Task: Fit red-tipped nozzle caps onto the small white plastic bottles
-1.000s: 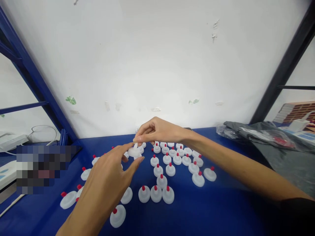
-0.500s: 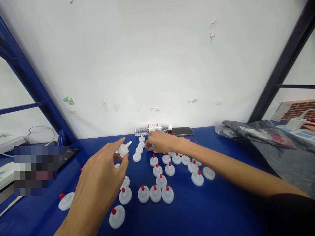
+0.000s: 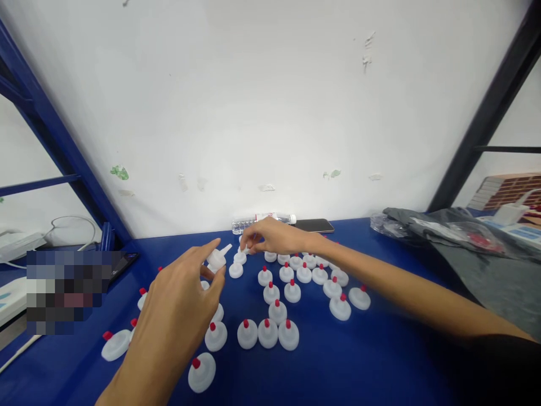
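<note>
Between thumb and fingertips, my left hand [image 3: 181,299] holds a white plastic nozzle cap [image 3: 217,260], raised off the table. Its bare spout points up and to the right. My right hand [image 3: 270,237] reaches across to a short row of white nozzle caps without red tips, its fingers closed on one cap [image 3: 244,250] there. Two more bare caps, one nearest the front of the row [image 3: 235,270], sit just beside those fingers. Many nozzle caps with red tips stand on the blue table, such as one in the front group [image 3: 267,334].
A clear water bottle [image 3: 240,225] and a dark phone [image 3: 315,225] lie against the wall. Grey plastic bags [image 3: 431,225] cover the right side. At left are another phone [image 3: 122,265], a cable and a blue metal post [image 3: 63,135].
My right hand has moved slightly left onto the row of bare caps. A cap at the far right now has a red tip. My left hand still holds its nozzle cap, slightly shifted right.
</note>
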### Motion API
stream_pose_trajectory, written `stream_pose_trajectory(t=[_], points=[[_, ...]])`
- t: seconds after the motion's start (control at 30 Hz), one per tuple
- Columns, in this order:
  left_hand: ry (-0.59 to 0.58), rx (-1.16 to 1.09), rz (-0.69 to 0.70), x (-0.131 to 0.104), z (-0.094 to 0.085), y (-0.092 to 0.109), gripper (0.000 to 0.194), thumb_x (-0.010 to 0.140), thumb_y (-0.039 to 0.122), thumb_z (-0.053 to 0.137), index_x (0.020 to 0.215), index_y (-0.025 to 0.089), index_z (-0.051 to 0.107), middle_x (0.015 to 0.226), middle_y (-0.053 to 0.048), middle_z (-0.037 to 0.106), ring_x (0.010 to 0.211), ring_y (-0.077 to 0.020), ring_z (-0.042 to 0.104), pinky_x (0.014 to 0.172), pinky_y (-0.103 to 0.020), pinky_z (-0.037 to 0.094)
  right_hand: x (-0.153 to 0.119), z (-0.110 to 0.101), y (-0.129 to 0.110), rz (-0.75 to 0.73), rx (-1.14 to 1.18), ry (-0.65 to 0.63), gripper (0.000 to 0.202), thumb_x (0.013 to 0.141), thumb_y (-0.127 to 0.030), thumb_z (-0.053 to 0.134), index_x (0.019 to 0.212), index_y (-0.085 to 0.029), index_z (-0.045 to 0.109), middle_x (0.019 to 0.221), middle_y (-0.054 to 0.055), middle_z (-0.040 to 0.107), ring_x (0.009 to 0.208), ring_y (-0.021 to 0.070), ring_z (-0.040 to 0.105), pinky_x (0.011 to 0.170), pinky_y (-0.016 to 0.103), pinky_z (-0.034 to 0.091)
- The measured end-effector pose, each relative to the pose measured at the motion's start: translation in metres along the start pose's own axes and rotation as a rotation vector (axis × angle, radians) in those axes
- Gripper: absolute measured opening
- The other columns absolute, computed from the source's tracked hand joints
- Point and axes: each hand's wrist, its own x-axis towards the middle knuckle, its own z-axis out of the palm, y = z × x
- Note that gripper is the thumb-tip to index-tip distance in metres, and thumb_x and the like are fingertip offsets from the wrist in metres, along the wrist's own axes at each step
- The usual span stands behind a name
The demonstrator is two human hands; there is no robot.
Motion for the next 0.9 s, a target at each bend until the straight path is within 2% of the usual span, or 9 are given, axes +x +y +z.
stream_pose_trajectory(t=[0.13, 0.23, 0.33, 0.47, 0.63, 0.73, 0.9], points=[[0.010, -0.027, 0.010, 0.000, -0.001, 0.000, 0.049, 0.089, 0.037, 0.057, 0.135, 0.020, 0.065, 0.084, -0.003, 0.079, 0.068, -0.0253, 0.071, 0.079, -0.040, 0.055, 0.000, -0.013, -0.018, -0.053, 0.496, 0.185, 0.020, 0.084, -0.022, 0.078, 0.104, -0.019, 0.073, 0.106, 0.007, 0.076, 0.093, 0.0176, 0.072, 0.085, 0.032, 0.056], [0.028, -0.046, 0.025, 0.000, -0.001, 0.001, 0.049, 0.090, 0.038, 0.057, 0.135, 0.021, 0.064, 0.083, -0.002, 0.079, 0.065, -0.0235, 0.070, 0.080, -0.039, 0.055, 0.000, -0.014, -0.031, -0.072, 0.689, 0.251, 0.021, 0.080, -0.025, 0.082, 0.099, -0.019, 0.074, 0.103, 0.006, 0.075, 0.096, 0.0181, 0.071, 0.088, 0.035, 0.057], [0.052, -0.067, 0.036, -0.001, 0.000, 0.003, 0.047, 0.090, 0.040, 0.057, 0.133, 0.023, 0.065, 0.083, -0.001, 0.078, 0.061, -0.0216, 0.069, 0.074, -0.037, 0.055, -0.001, -0.011, -0.040, -0.085, 0.726, 0.253, 0.016, 0.078, -0.023, 0.083, 0.091, -0.019, 0.075, 0.096, 0.003, 0.074, 0.090, 0.0163, 0.070, 0.088, 0.035, 0.056], [0.073, -0.087, 0.035, -0.003, 0.000, 0.006, 0.045, 0.090, 0.041, 0.057, 0.131, 0.023, 0.066, 0.080, 0.000, 0.077, 0.055, -0.0196, 0.067, 0.065, -0.034, 0.053, -0.001, -0.009, -0.043, -0.071, 0.751, 0.263, 0.013, 0.079, -0.023, 0.082, 0.090, -0.019, 0.075, 0.095, 0.002, 0.075, 0.094, 0.0167, 0.070, 0.091, 0.035, 0.055], [0.090, -0.060, 0.037, -0.004, 0.000, 0.007, 0.050, 0.091, 0.041, 0.056, 0.136, 0.020, 0.063, 0.083, -0.002, 0.077, 0.057, -0.0200, 0.066, 0.068, -0.036, 0.053, 0.000, -0.010, -0.040, -0.038, 0.874, 0.304, 0.018, 0.077, -0.026, 0.085, 0.090, -0.020, 0.074, 0.095, 0.002, 0.075, 0.096, 0.0152, 0.069, 0.094, 0.033, 0.052], [0.084, -0.073, 0.046, -0.004, 0.000, 0.009, 0.046, 0.091, 0.040, 0.055, 0.132, 0.022, 0.065, 0.082, -0.001, 0.076, 0.057, -0.0196, 0.066, 0.067, -0.036, 0.053, -0.001, -0.010, -0.043, -0.050, 0.833, 0.270, 0.017, 0.076, -0.025, 0.085, 0.089, -0.020, 0.075, 0.094, 0.002, 0.075, 0.095, 0.0159, 0.069, 0.093, 0.034, 0.052], [0.085, -0.145, 0.077, -0.004, 0.000, 0.011, 0.040, 0.092, 0.040, 0.054, 0.127, 0.023, 0.068, 0.080, 0.001, 0.074, 0.057, -0.0184, 0.067, 0.067, -0.035, 0.054, -0.002, -0.011, -0.048, -0.060, 0.781, 0.290, 0.018, 0.076, -0.027, 0.086, 0.088, -0.019, 0.075, 0.093, 0.003, 0.076, 0.095, 0.0181, 0.070, 0.094, 0.037, 0.053]])
